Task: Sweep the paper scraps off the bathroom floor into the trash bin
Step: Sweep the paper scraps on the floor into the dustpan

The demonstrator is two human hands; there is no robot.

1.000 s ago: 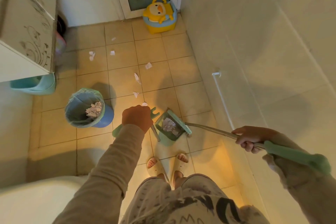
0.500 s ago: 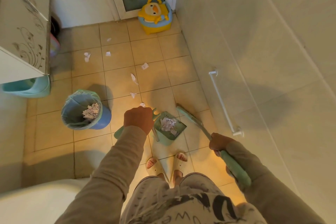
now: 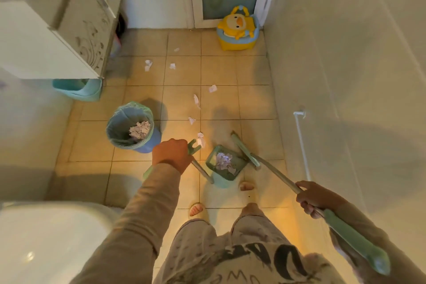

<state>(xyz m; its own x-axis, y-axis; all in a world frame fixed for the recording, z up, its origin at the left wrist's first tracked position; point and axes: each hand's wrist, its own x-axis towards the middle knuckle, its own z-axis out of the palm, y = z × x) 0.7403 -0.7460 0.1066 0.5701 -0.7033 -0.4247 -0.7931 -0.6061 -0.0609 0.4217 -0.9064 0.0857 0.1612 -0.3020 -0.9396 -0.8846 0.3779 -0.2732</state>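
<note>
My left hand (image 3: 171,155) grips the green handle of the dustpan (image 3: 224,167), which stands on the floor in front of my feet with crumpled scraps inside. My right hand (image 3: 315,198) holds the broom (image 3: 274,168) by its metal pole; the green head rests on the tiles just right of the dustpan. Several paper scraps (image 3: 196,100) lie scattered on the beige tiles ahead, one (image 3: 201,138) close to the dustpan handle. The blue trash bin (image 3: 132,130) with a green liner stands to the left, paper inside it.
A white cabinet (image 3: 76,37) and a teal basin (image 3: 78,90) are at the left, a toilet (image 3: 46,242) at the lower left. A yellow duck potty (image 3: 238,29) sits by the door. The tiled wall with a white rail (image 3: 302,145) runs along the right.
My right hand has swung out to the right and slid up the pole. The broom head stays beside the dustpan. The left hand and dustpan have barely moved.
</note>
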